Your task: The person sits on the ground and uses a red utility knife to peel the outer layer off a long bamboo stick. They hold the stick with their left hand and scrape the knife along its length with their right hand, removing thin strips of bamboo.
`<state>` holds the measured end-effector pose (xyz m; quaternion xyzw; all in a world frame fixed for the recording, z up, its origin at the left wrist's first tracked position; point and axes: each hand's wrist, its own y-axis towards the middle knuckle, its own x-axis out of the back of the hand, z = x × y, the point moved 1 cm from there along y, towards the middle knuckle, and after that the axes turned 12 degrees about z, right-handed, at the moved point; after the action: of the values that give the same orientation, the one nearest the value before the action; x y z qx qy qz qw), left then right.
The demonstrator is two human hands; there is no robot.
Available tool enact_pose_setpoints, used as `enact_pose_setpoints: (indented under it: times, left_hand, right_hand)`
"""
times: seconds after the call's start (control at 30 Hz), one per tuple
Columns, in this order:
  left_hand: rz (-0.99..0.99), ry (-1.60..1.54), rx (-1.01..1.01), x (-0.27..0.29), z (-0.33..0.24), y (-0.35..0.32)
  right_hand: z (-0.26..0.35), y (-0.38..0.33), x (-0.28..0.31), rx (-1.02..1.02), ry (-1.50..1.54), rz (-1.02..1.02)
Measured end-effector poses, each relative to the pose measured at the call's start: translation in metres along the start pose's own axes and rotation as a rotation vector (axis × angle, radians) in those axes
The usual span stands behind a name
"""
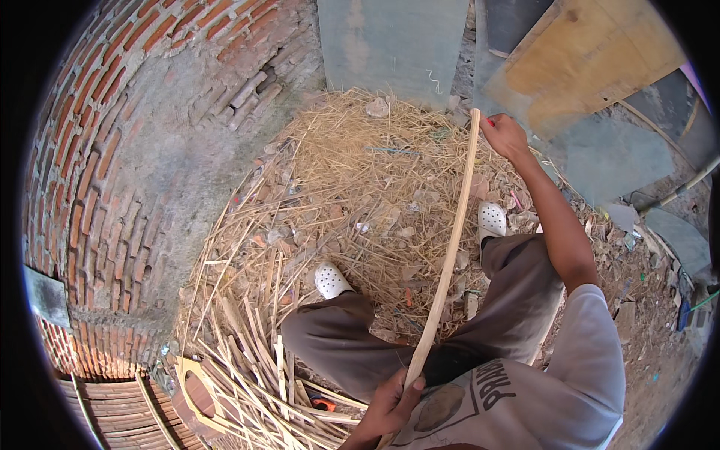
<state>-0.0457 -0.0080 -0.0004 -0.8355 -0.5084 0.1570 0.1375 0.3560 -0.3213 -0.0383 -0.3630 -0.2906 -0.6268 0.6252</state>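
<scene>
A long, pale bamboo strip [448, 270] slants from my lap out to the far right, across the space between my legs. My left hand [394, 405] is wrapped round its near end, close to my shirt. Out by the strip's far end, my right hand [504, 136] is closed, its fingers against or just beside the strip. A small red bit shows at those fingers; the rest of what they hold is hidden.
Cut bamboo strips [259, 367] lie heaped at the lower left, with a small orange-and-black object [322, 404] among them. Shavings [337, 157] and rubble cover the ground ahead. A brick wall [97, 180] stands left; sheet panels [394, 52] lean at the back.
</scene>
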Motion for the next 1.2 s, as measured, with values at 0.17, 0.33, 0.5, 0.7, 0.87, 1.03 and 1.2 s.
enact_pose_setpoints:
  times: [0.17, 0.33, 0.5, 0.7, 0.87, 1.03, 1.2]
  left_hand:
    - [-0.135, -0.163, 0.056, 0.013, -0.011, 0.017]
    - [-0.196, -0.071, -0.019, 0.015, -0.024, 0.025]
    - [-0.325, 0.033, 0.000, 0.012, -0.025, 0.025]
    - [-0.282, 0.191, -0.046, 0.006, -0.024, 0.020]
    - [-0.307, 0.161, -0.027, 0.001, -0.027, 0.018]
    - [-0.207, 0.200, 0.026, 0.002, -0.014, 0.006]
    - [-0.120, -0.085, 0.044, -0.008, -0.004, -0.002]
  right_hand:
    - [0.038, -0.057, -0.001, 0.121, 0.009, 0.142]
    - [0.096, -0.132, -0.031, 0.564, -0.237, 0.226]
    - [0.097, -0.113, -0.038, 0.549, -0.185, 0.163]
    - [0.085, -0.070, -0.031, 0.365, -0.145, 0.095]
    - [0.078, -0.060, -0.031, 0.320, -0.094, 0.109]
    - [0.052, -0.017, -0.009, 0.070, -0.065, 0.035]
    - [-0.001, 0.006, 0.018, -0.125, 0.116, 0.001]
